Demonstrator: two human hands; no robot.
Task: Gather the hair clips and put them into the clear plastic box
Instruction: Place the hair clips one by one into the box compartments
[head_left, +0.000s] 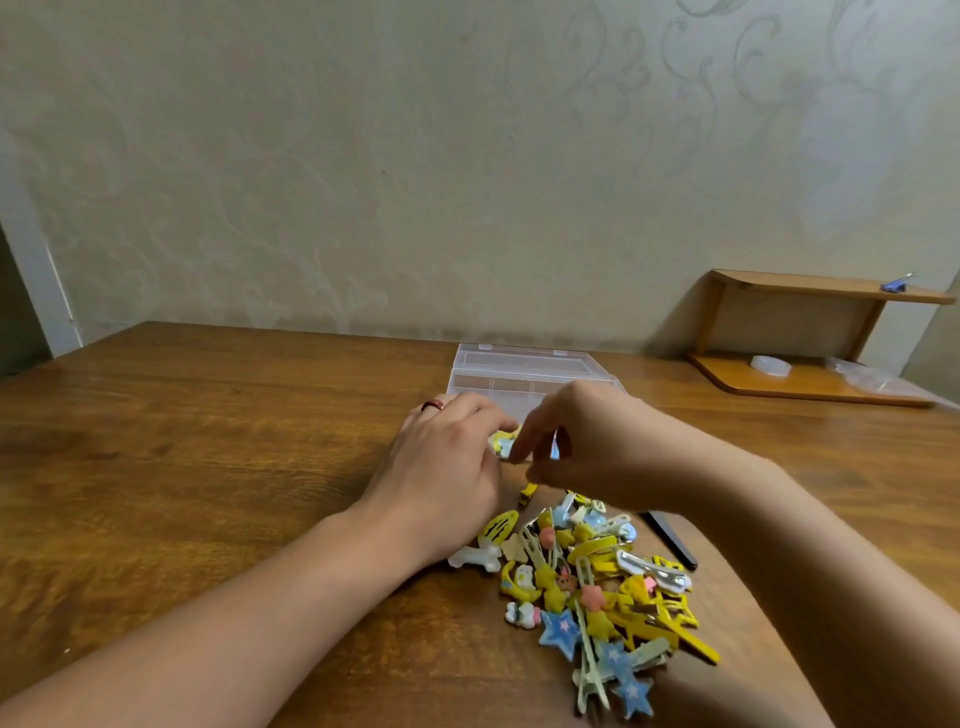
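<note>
Both hands are seen at work just in front of the clear plastic box (524, 371), which sits open at the far middle of the worktop (208, 441), its lid laid back toward the wall. The left hand (447, 467) is curled over a small yellow-and-pale clip (503, 442); the grip appears closed round it, though the fingertips are partly hidden behind the knuckles. A red ring (432, 405) is worn on that hand. The right hand (582, 447) is brought in from the right with fingers bent, and something small and bluish (555, 449) is glimpsed between them; whether it is truly pinched cannot be told, since motion blur softens the fingers.

The relation that matters is settled quickly: the box lies directly beyond both grips, on the far side, almost touching the knuckles. The pile of hair clips (597, 577) lies on the near side, spread rightward under the right forearm, with long yellow clips angled toward the near right. A black slender object (670, 540) is seen at the pile's right edge.

A short forward carry is judged to be all that is needed. For the next pick the right hand is nearer to the pile. Most of the clips are not yet boxed.

A wooden shelf (810, 332) stands at the far right.
</note>
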